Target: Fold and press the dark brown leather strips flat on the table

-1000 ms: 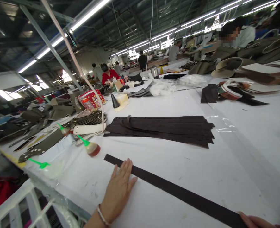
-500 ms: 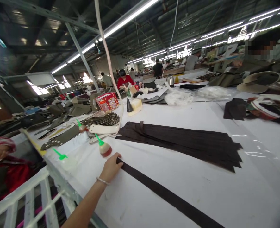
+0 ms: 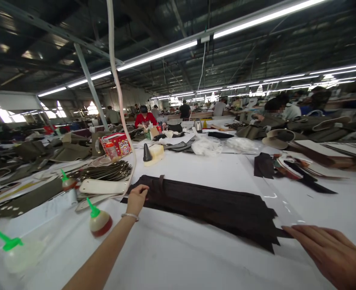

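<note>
A pile of long dark brown strips point(image 3: 214, 205) lies across the white table point(image 3: 178, 257). My left hand point(image 3: 137, 198) reaches out to the pile's left end, its fingers curled and pinched on the end of a strip there. A thin bracelet sits on that wrist. My right hand point(image 3: 331, 249) lies at the pile's right end, fingers stretched out flat, the fingertips at a strip end that sticks out.
Glue bottles with green caps point(image 3: 99, 220) point(image 3: 11, 249) point(image 3: 67, 182) stand left of my arm. A white hose point(image 3: 117, 92) hangs down to a white oblong piece point(image 3: 103, 186). A red box point(image 3: 116, 144), plastic bags point(image 3: 206, 146) and other workers, one in red point(image 3: 144, 119), are beyond.
The single strip that lay in front of me is gone from there. Both hands moved forward to the ends of the pile; my left hand went from flat to pinched.
</note>
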Demonstrator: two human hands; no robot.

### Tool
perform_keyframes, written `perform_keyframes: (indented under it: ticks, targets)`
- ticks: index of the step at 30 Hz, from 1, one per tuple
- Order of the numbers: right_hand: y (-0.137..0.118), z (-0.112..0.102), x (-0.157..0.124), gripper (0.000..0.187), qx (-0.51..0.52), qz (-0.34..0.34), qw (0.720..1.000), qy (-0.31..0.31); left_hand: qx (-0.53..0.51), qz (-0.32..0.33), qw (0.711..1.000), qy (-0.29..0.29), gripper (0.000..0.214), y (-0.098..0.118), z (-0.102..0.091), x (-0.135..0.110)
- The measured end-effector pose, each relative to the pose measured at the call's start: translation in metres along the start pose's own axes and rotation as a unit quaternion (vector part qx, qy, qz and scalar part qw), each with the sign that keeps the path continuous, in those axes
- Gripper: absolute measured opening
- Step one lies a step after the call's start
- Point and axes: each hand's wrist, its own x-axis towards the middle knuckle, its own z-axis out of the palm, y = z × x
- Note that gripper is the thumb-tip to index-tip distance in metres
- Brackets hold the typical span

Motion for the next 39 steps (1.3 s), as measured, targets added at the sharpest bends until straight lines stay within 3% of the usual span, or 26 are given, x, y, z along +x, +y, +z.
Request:
perform_keyframes:
  ticks: [3, 8, 11, 16, 18, 22, 26, 31, 36, 39]
  targets:
    - [0.008, 0.013, 0.029, 0.041, -0.016, 0.011, 1.000, 0.001, 0.025, 0.025, 0.999, 0.030, 0.029, 0.015, 0.005, 0.033]
    - [-0.015, 0.034, 0.057, 0.050, -0.002, -0.012, 1.000, 0.005, 0.103, 0.039, 0.989, 0.094, 0.032, 0.026, 0.005, 0.074]
    - [-0.033, 0.043, 0.063, 0.052, -0.013, -0.047, 0.999, 0.017, 0.158, 0.035, 0.981, 0.108, 0.031, 0.018, 0.007, 0.078]
    - [-0.050, 0.053, 0.057, 0.056, -0.031, -0.068, 0.997, 0.004, 0.234, 0.078, 0.961, 0.125, 0.033, 0.008, 0.016, 0.058]
    - [-0.051, 0.055, 0.054, 0.057, -0.028, -0.076, 0.997, 0.005, 0.249, 0.134, 0.953, 0.105, 0.034, 0.013, 0.023, 0.048]
    - [-0.052, 0.053, 0.053, 0.058, -0.029, -0.078, 0.996, 0.010, 0.258, 0.286, 0.923, -0.018, 0.029, 0.029, 0.038, 0.031]
    - [-0.057, 0.047, 0.056, 0.057, -0.035, -0.063, 0.997, 0.011, 0.276, 0.347, 0.891, -0.095, 0.020, 0.027, 0.032, 0.020]
    - [-0.057, 0.048, 0.057, 0.057, -0.040, -0.065, 0.997, 0.022, 0.323, 0.309, 0.891, -0.075, 0.020, 0.001, 0.008, 0.021]
    - [-0.050, 0.060, 0.049, 0.058, -0.038, -0.073, 0.997, 0.007, 0.374, 0.156, 0.914, 0.018, 0.027, -0.028, -0.007, 0.028]
    - [-0.049, 0.063, 0.047, 0.058, -0.039, -0.072, 0.997, 0.006, 0.379, 0.093, 0.918, 0.067, 0.029, -0.031, -0.010, 0.029]
